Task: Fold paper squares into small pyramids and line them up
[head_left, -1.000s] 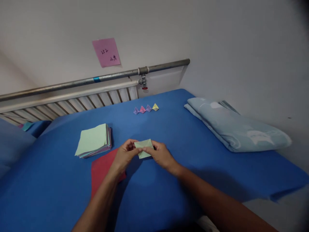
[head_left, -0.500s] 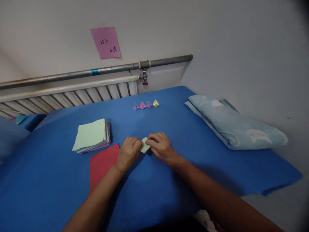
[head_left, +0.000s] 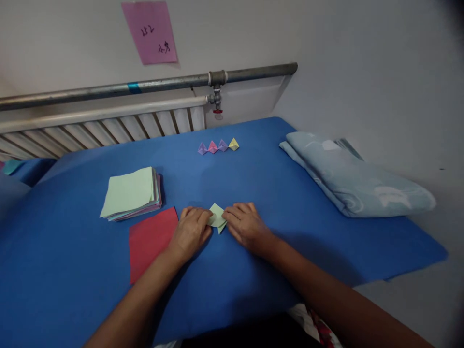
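A blue bed (head_left: 290,203) fills the scene, its sheet stretched flat beneath a pale wall where a grey pipe (head_left: 145,87) runs above a white slatted radiator (head_left: 108,126) and a pink note (head_left: 150,31) hangs over both. A folded light-blue blanket (head_left: 355,181) lies along the bed's right side, well apart from the hands. Left of centre sits a stack of paper squares (head_left: 130,193), pale green on top, and just in front of it a single red sheet (head_left: 148,240) lies flat, its right edge under the person's left wrist. Near the far edge of the bed four small folded paper figures (head_left: 218,145) stand in a row, purple, pink, purple and yellow, touching side by side. At the middle of the bed the person's left hand (head_left: 191,231) and right hand (head_left: 246,226) press down on either side of a small folded green paper (head_left: 217,217), which rests on the sheet between them. The fingertips of both hands bear on its edges; each grip appears to pin the paper flat rather than pinch it, though the fingers hide the exact contact.
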Action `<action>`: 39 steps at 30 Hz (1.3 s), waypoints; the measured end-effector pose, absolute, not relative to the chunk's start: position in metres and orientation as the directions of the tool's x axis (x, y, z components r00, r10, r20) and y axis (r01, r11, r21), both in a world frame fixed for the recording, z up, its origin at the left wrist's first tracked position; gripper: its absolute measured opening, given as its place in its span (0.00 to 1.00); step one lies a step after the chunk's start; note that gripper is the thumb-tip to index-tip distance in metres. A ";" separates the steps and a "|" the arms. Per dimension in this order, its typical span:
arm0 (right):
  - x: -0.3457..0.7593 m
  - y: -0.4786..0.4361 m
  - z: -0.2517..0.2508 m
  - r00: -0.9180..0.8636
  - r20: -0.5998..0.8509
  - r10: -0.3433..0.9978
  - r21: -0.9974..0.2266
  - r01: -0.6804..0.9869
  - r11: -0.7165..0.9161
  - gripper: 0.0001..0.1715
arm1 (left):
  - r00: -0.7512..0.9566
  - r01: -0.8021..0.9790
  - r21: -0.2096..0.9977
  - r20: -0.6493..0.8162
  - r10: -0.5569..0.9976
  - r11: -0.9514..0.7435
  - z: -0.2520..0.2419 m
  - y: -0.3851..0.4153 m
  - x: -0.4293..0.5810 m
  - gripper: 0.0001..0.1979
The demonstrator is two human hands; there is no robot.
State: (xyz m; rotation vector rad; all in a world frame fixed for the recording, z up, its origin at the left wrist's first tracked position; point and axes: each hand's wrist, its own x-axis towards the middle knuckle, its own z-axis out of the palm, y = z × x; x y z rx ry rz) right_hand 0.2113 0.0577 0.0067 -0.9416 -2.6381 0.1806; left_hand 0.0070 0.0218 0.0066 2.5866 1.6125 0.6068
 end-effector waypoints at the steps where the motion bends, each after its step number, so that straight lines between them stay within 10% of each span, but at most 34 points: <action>1: 0.211 0.058 0.006 -0.714 0.281 0.642 -0.242 0.594 0.767 0.11 | 0.397 0.848 0.229 0.323 0.859 -0.478 0.006 0.022 0.005 0.11; 18: 0.205 0.071 0.001 -0.440 0.217 0.871 -0.605 0.640 0.474 0.05 | 0.177 0.831 0.487 0.228 0.958 -0.269 0.001 0.032 -0.005 0.08; 39: 0.199 0.071 0.001 -0.370 0.241 0.897 -0.575 0.690 0.439 0.08 | 0.113 0.868 0.467 0.139 0.984 -0.166 0.004 0.040 -0.002 0.09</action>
